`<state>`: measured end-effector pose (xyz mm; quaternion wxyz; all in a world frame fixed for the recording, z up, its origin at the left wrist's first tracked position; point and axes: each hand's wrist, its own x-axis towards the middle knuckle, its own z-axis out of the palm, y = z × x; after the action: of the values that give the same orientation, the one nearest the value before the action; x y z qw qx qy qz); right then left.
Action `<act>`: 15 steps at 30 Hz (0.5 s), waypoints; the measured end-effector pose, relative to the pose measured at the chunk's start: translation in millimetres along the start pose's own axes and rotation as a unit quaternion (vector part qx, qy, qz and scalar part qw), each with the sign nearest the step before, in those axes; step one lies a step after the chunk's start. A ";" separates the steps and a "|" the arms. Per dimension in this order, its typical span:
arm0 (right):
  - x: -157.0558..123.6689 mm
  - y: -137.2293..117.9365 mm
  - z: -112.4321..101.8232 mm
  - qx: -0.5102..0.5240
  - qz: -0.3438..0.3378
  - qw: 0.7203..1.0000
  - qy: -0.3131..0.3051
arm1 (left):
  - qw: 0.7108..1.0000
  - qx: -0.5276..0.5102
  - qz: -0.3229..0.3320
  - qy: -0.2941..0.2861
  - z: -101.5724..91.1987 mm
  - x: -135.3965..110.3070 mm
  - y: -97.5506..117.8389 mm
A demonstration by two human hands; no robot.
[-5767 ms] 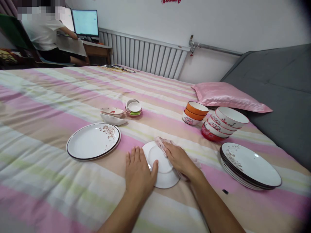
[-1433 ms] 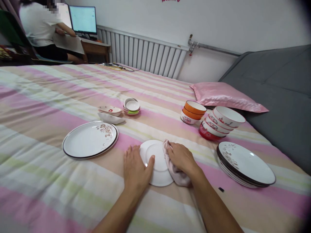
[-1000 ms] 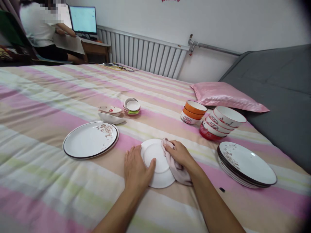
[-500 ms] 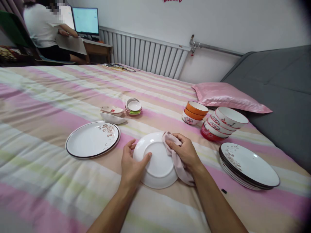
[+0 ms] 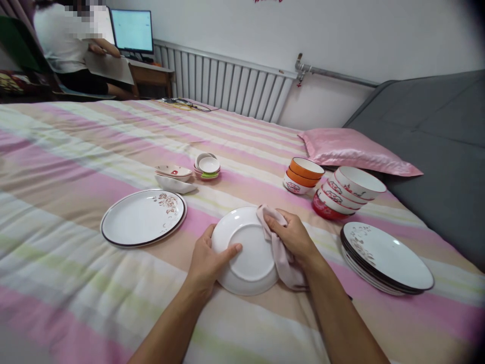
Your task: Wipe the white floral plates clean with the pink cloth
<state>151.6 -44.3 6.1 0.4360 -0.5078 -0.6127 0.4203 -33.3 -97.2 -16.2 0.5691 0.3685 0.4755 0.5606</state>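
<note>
Both hands on that white plate (image 5: 248,253)?
— Yes: left hand (image 5: 206,260) grips its near rim, thumb on the upturned base; right hand (image 5: 293,237) is closed round a pink cloth (image 5: 284,260) at its right edge. Plate's on the striped bed (image 5: 76,151), tilted.

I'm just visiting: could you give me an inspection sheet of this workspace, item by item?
Surface: striped bedspread, pink, green and tan bands.
Things in hand: white plate, underside up; pink cloth against its right rim.
Clutter: flowered plate, plate stack, orange bowls, red-and-white bowls, small dishes.
Hands: left hand grips the plate's left edge; right hand clutches the cloth.
Cables: dark cables at the far bed edge.
Surroundings: radiator, pink pillow, monitor, seated person.
</note>
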 end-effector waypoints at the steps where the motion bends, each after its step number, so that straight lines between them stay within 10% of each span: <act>1: -0.4 -0.1 -0.3 0.002 0.002 1.000 -0.010 | 1.000 0.007 0.005 -0.005 0.3 -0.4 0.9; 15: 0.9 -5.1 2.9 0.135 -0.014 0.976 0.169 | 0.998 -0.023 0.021 -0.052 6.1 -3.7 -5.4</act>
<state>147.4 -44.3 10.3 0.6039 -0.4992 -0.4746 0.4012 -25.6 -100.7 -19.2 0.5892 0.3943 0.4242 0.5634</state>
